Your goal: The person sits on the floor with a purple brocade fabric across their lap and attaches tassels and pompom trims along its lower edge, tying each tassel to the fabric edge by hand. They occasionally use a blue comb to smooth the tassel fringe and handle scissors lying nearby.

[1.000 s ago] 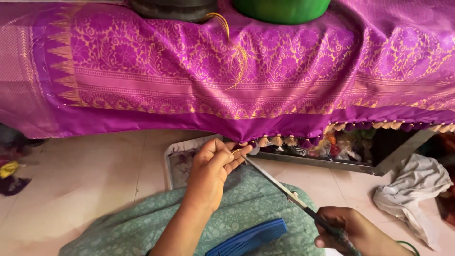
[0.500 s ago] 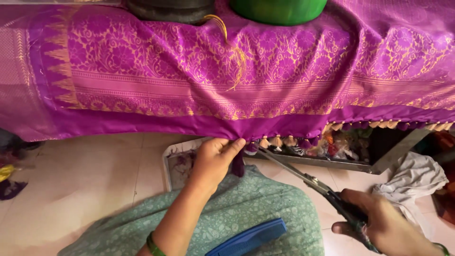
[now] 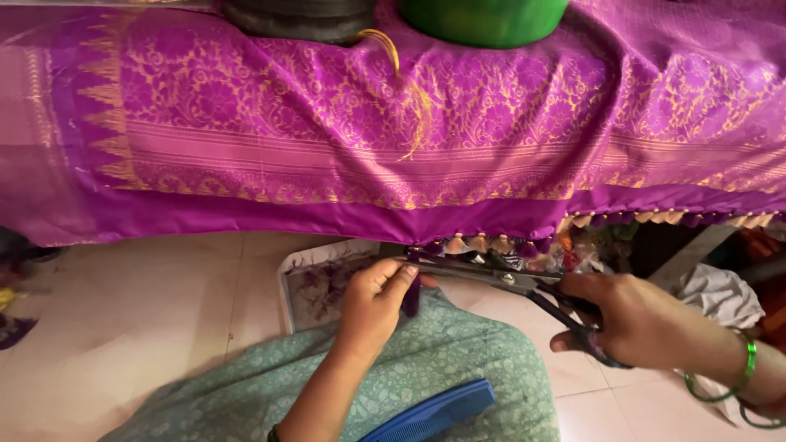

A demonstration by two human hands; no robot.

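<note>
Far left, 9 o'clock: scraps (image 3: 12,315) of cloth on the tiled floor (image 3: 139,327), well apart from the work. Purple sari (image 3: 344,123) with gold pattern drapes over a raised surface across the top, weighted at 12 o'clock by a dark pot (image 3: 299,16) and a green tub (image 3: 483,18), likely so the hem hangs taut and reachable. A gold thread (image 3: 409,98) trails down from the pot.

Centre: left hand (image 3: 372,299), grip clamped on a purple tassel (image 3: 411,290) at the sari's hem, pulling it down and away from the cloth so the strands are straight for trimming. White tray (image 3: 315,282) sits on the floor just below at 7 o'clock of the hand, seemingly there to catch clippings; purple bits lie in it. Green skirt (image 3: 426,368) covers the lap, blue comb (image 3: 430,413) resting on it at 6 o'clock.

Right of centre: scissors (image 3: 483,274), blades lying nearly level under the hem, tips at the held tassel. Finished tassels (image 3: 491,244) hang along the hem toward 3 o'clock. Right hand (image 3: 630,319), grip closed through the scissor handles, green bangles (image 3: 725,376) on the wrist. White rag (image 3: 720,295) at 3 o'clock on the floor.

Versus half a second ago: right hand has come up from the low right corner toward the hem, scissors swung from a steep slant to nearly level, blades now at the tassel. Left hand dropped slightly, same pinch.
</note>
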